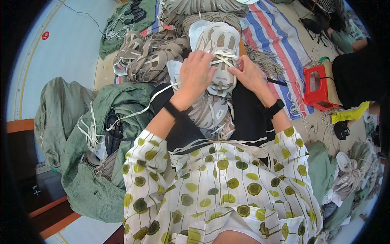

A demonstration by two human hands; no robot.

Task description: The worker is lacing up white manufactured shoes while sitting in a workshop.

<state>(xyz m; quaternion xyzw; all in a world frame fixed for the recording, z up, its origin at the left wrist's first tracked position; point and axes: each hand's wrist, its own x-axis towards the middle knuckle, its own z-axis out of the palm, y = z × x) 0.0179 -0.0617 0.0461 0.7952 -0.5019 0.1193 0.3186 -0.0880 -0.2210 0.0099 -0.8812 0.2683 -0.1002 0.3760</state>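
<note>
A pale beige shoe upper (221, 75) with brown mesh lies over my knees, its toe pointing away from me. A white shoelace (224, 58) crosses its eyelet rows. My left hand (198, 69) curls around the upper's left side, thumb and fingers bent at the eyelets. On the right edge, my right hand (248, 72) pinches the lace by the eyelets; its fingertips are partly hidden. More similar uppers (203, 112) are stacked between my legs. Loose cream laces (211, 143) lie across my lap.
Brown and beige uppers (156, 55) are heaped ahead on the left. A green sack (93, 191) with uppers and laces stands at my left. Lace bundles (266, 59) lie on a striped sheet (280, 46). A red stool (315, 87) and another person's arm (359, 45) are at right.
</note>
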